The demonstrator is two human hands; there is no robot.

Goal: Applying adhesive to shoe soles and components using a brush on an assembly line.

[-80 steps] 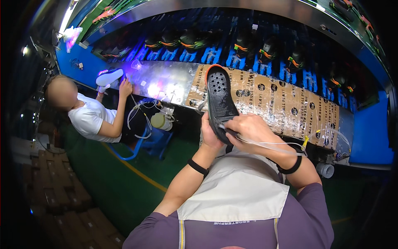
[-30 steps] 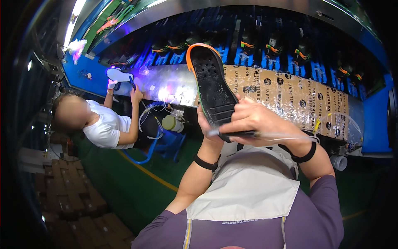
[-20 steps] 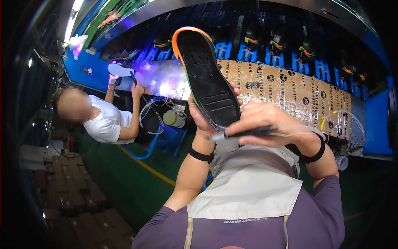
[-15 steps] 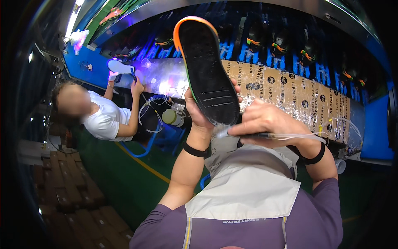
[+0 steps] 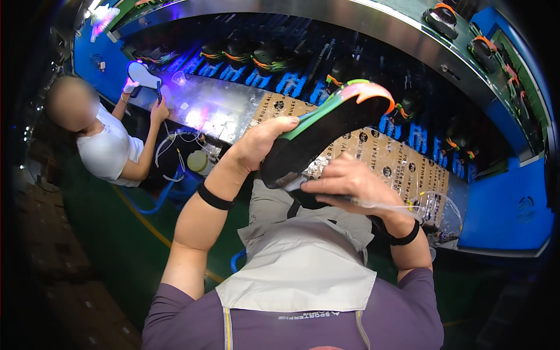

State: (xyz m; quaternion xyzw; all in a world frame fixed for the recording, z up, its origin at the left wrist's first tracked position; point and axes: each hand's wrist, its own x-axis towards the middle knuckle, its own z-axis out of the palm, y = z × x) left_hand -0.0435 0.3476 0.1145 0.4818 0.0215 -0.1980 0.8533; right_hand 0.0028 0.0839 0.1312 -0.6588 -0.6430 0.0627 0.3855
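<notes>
On the left, another person in a white top (image 5: 111,146) holds up a pale shoe bottom (image 5: 142,76) in the purple light. Next comes a yellow-green tub (image 5: 199,162). Then there is the left hand (image 5: 261,143), curled around the near end of a big shoe bottom (image 5: 326,134). That shoe bottom is up in the air, tipped sideways, in front of the bench. Its middle is very dark black. Its side is green, turning pink and orange at the far, round end. By its near end is a brush (image 5: 293,184) with a pale, blurry tip; I can't tell if they touch. The right hand (image 5: 347,182) is closed around the brush, and a thin clear tube (image 5: 379,205) runs back over the wrist. Behind lies brown cardboard (image 5: 394,154).
</notes>
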